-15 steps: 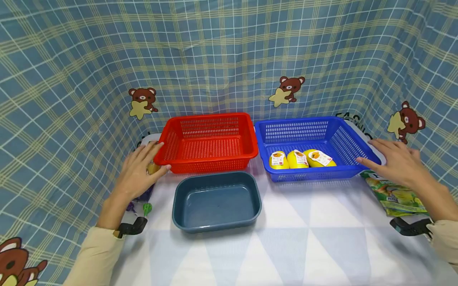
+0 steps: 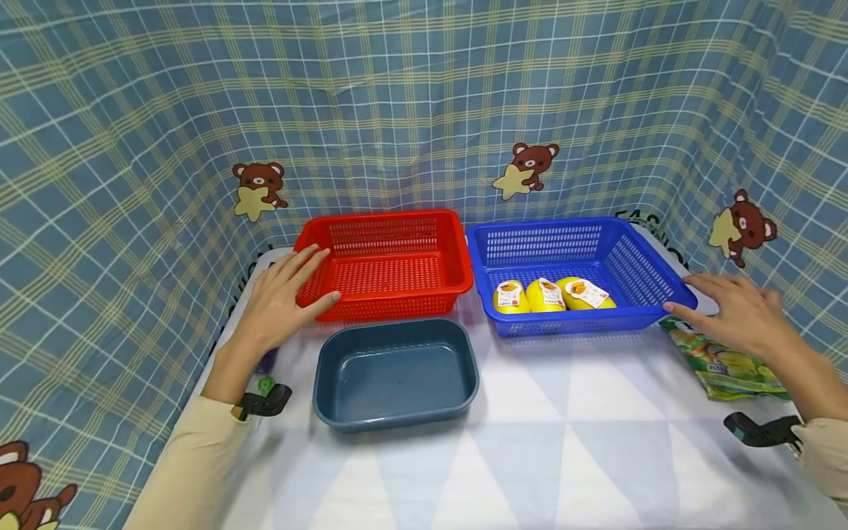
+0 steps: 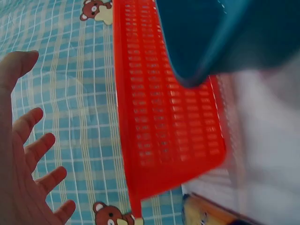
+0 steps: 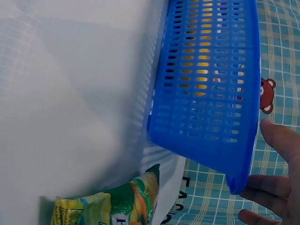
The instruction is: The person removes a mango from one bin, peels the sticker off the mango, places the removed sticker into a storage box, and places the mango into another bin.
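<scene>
My left hand (image 2: pixel 274 302) is over the left end of the red basket (image 2: pixel 384 298), its fingers spread and holding nothing. In the left wrist view, its fingers (image 3: pixel 44 145) are apart from the basket's rim. On the other side, my right hand (image 2: pixel 742 313) is at the near right corner of the blue basket (image 2: pixel 596 320). Its thumb and fingertips are right at the rim, fingers loosely extended. Three yellow fruits with white labels, one a rounded piece (image 2: pixel 546 296), lie along the blue basket's near wall.
A dark teal tub (image 2: pixel 397 419) stands in front of the red basket. A green food packet (image 2: pixel 722 361) lies under my right forearm. Near my left wrist is a small green item (image 2: pixel 266 386), partly hidden. A plaid curtain (image 2: pixel 397 110) hangs behind and at both sides.
My left hand has moved right and over the red basket's left rim, from beside it. The right hand stays at the blue basket's corner. Baskets and tub keep their places.
</scene>
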The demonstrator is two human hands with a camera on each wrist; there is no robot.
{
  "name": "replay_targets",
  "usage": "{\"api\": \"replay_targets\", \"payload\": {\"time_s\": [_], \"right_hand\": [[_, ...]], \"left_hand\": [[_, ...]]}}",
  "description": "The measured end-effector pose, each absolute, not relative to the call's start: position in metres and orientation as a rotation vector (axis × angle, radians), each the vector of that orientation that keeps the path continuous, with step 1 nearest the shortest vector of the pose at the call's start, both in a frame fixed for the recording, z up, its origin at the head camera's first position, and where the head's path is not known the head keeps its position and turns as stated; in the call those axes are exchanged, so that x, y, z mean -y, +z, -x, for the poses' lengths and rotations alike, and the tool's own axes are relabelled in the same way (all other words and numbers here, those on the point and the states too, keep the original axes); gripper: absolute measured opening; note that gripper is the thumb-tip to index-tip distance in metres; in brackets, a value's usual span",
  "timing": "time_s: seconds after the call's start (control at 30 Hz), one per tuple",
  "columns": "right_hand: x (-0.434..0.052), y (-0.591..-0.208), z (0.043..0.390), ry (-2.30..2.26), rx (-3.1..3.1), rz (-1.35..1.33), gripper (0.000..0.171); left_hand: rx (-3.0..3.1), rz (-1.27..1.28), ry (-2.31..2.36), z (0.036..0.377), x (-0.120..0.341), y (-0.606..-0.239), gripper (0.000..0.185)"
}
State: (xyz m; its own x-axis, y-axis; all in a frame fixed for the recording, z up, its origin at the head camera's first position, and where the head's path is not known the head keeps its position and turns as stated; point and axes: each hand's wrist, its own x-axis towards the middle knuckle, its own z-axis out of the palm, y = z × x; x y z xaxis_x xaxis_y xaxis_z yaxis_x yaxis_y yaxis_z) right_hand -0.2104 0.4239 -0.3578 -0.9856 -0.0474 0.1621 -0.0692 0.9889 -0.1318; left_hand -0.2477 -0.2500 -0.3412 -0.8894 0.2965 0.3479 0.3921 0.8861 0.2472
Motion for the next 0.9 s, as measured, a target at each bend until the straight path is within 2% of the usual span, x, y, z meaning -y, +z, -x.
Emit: {"api": "replay_targets", "payload": {"time_s": [0.9], "right_hand": [[-0.432,-0.364,0.212,0.299,3.041,-0.096,0.082]], "left_hand": [[2.752,0.763,-0.694,0.293,0.135,-0.314,0.081]]}}
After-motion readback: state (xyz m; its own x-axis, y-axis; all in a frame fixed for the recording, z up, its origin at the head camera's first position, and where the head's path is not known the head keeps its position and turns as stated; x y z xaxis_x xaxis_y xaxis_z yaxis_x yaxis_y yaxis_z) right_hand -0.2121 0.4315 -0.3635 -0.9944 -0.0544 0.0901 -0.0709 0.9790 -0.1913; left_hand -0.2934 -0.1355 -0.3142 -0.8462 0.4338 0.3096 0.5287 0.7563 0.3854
